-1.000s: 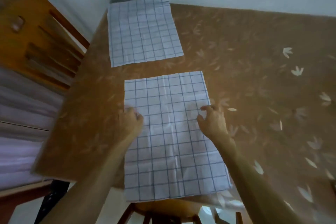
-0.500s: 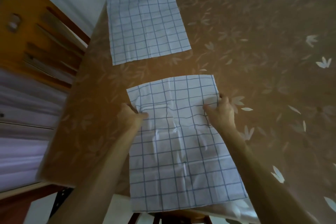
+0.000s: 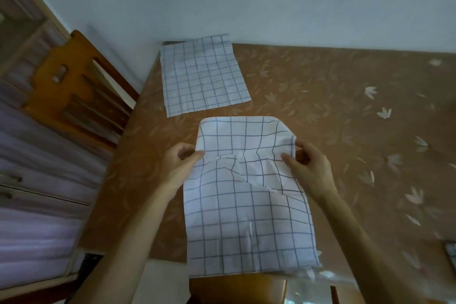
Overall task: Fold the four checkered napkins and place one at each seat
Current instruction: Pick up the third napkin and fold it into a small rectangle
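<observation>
A white napkin with a blue check (image 3: 246, 217) lies lengthwise on the brown leaf-patterned table (image 3: 333, 118), its near end hanging over the front edge. My left hand (image 3: 181, 163) pinches its left edge and my right hand (image 3: 308, 168) pinches its right edge, both about a third down from the far end. The far part is raised off the table and curls toward me, with creases between my hands. A second checkered napkin (image 3: 202, 76) lies flat at the table's far left corner, untouched.
A wooden chair (image 3: 74, 91) stands against the table's left side. Another chair's top (image 3: 237, 289) shows below the table's near edge. A pale wall runs behind the table. Purple drawers (image 3: 37, 192) fill the left.
My hands went from resting flat on the near napkin to pinching its side edges, and have lifted the far part up and toward me. The camera tilted upward.
</observation>
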`<state>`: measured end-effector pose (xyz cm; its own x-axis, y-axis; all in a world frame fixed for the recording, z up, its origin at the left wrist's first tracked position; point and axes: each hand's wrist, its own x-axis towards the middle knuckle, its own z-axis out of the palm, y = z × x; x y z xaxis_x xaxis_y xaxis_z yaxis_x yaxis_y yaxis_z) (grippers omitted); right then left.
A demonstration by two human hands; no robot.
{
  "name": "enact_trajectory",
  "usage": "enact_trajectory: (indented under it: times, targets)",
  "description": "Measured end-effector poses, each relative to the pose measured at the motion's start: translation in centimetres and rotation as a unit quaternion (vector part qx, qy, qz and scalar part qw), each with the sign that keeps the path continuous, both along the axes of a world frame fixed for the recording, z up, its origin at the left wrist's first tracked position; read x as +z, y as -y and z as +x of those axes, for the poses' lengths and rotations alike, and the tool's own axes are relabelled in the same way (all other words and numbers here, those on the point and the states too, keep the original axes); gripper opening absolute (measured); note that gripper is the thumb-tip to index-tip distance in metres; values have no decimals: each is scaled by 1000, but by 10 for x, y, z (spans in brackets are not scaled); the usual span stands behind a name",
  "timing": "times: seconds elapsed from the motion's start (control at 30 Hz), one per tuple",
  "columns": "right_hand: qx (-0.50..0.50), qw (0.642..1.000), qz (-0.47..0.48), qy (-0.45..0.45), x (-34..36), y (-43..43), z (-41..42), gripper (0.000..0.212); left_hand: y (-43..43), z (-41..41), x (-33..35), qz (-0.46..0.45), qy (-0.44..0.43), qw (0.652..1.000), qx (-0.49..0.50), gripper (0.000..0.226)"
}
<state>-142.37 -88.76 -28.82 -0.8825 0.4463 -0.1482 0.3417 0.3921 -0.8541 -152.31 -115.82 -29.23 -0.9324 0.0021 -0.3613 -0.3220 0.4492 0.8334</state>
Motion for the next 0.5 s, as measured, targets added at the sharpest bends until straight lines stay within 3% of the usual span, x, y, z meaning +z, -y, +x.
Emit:
enact_trajectory:
  times: [0.2,0.3,0.5]
  targets:
    - [30,993,-28,-107,79,46,39,35,15,40,72,82,-60,995,-24,14]
    - [52,987,-44,-144,115,77,63,44,17,72,116,138,-106,984,-44,28]
    - [109,973,-20,-203,166,145,106,28,24,145,181,181,-179,961,-109,35]
